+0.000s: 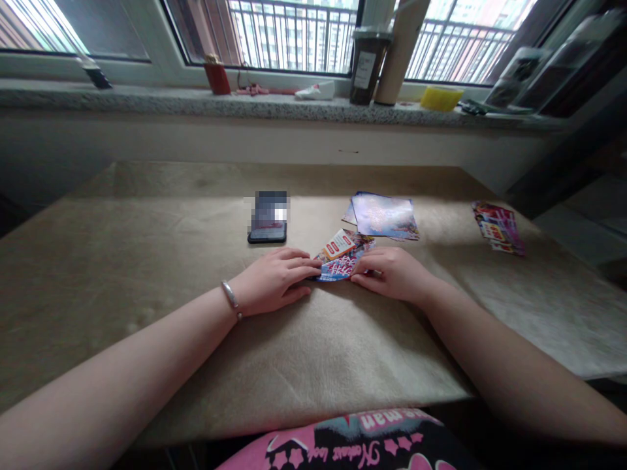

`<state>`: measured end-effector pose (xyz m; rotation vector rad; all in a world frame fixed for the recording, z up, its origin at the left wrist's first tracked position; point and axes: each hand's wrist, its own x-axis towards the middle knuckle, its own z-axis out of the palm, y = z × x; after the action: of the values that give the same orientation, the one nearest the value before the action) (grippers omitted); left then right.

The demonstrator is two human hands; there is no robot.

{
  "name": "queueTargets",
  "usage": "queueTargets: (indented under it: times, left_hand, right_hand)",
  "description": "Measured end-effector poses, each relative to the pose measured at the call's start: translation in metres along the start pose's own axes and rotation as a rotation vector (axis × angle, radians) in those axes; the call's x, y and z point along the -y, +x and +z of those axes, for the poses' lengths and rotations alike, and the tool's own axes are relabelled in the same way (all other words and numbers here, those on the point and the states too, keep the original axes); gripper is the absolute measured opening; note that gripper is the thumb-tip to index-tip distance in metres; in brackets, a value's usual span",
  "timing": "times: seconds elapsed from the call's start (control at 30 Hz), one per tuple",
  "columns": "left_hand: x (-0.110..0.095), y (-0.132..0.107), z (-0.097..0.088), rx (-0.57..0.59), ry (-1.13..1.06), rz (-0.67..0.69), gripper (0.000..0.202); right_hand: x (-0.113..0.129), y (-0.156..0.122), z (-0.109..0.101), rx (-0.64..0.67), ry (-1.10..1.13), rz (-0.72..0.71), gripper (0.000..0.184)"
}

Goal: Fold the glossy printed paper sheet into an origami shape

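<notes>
Hidden: both hands cover the ends of the glossy leaflet [340,262], and its small print is hard to read from here; a pixelated patch blurs the upper part of the phone [267,234].
Leaflet: curved, red, white and blue, lying on the tan felt mat [161,261].
Left hand [272,281]: fingers closed on the leaflet's left end, silver bangle [230,300] on the wrist.
Right hand [392,274]: fingers and thumb closed on its right end.
Beyond the leaflet: the phone to the left, printed sheets [385,217] just ahead, a printed stack [498,228] well to the right.

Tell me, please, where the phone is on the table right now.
In the head view, the phone lies on the tan table cover, left of the printed cards and just beyond the person's left hand.
</notes>
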<state>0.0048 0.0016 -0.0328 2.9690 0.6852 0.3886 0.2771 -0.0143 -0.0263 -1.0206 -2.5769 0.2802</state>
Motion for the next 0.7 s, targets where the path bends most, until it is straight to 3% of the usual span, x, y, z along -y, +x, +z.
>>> queueTargets:
  times: [0.43,0.57,0.7]
  left_hand:
    - [-0.003,-0.002,0.0,-0.006,-0.045,-0.007,0.039]
    - [-0.004,-0.003,-0.001,0.005,-0.034,-0.021,0.047]
    - [-0.004,-0.002,0.0,-0.02,0.011,0.029,0.042]
  right_hand:
    - [-0.016,-0.004,0.002,0.019,0.297,0.328,0.018]
    - [-0.019,-0.001,0.006,-0.016,0.266,0.404,0.019]
    - [-0.019,0.002,0.01,-0.032,0.163,0.395,0.015]
